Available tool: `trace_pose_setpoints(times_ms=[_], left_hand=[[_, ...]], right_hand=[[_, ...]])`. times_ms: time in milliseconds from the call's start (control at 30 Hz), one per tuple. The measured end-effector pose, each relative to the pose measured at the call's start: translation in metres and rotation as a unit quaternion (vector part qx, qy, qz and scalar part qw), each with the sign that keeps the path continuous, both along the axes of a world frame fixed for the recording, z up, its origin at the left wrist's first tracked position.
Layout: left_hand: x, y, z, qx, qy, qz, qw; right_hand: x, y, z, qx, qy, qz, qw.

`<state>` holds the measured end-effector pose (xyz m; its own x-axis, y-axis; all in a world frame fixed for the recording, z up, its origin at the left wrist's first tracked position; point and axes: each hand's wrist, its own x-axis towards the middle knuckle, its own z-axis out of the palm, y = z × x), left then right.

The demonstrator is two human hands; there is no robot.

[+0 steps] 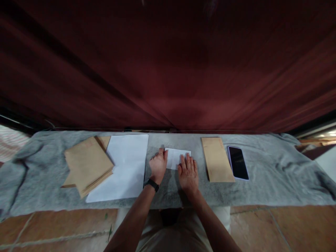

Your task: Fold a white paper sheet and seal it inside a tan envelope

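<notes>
A small folded white sheet of paper lies on the grey cloth between my two hands. My left hand, with a dark band on its wrist, has its fingers curled and pinches the paper's left edge. Across the right part of the paper, my right hand lies flat, fingers stretched out and pressing down on it. Right of that hand is a brown envelope. To the left of my left hand are larger white sheets, partly covered by a pile of brown envelopes.
A grey cloth covers the long, narrow table. A phone with a purple edge lies beside the single envelope. Dark red fabric hangs along the table's far side. Tiled floor shows in front.
</notes>
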<state>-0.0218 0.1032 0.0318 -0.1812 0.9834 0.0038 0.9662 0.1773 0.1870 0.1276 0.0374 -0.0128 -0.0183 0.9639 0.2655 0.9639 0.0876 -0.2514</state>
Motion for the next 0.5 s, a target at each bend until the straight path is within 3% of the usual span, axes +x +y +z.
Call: trace_pose_setpoints(times_ms=[100, 267, 400, 500], left_hand=[[0.001, -0.01, -0.002, 0.06, -0.013, -0.055, 0.997], [0.016, -0.036, -0.021, 0.114, -0.044, -0.283, 0.951], [0.017, -0.042, -0.038, 0.101, -0.023, -0.294, 0.95], [0.015, -0.04, -0.042, 0.102, -0.006, -0.296, 0.95]], right_hand=[[-0.001, 0.0, 0.001, 0.008, 0.001, 0.0, 1.0], [-0.004, 0.0, 0.001, 0.005, -0.003, -0.009, 1.0], [0.0, 0.0, -0.003, 0.008, 0.0, -0.026, 1.0], [0.008, 0.0, -0.004, 0.016, 0.01, -0.054, 0.998]])
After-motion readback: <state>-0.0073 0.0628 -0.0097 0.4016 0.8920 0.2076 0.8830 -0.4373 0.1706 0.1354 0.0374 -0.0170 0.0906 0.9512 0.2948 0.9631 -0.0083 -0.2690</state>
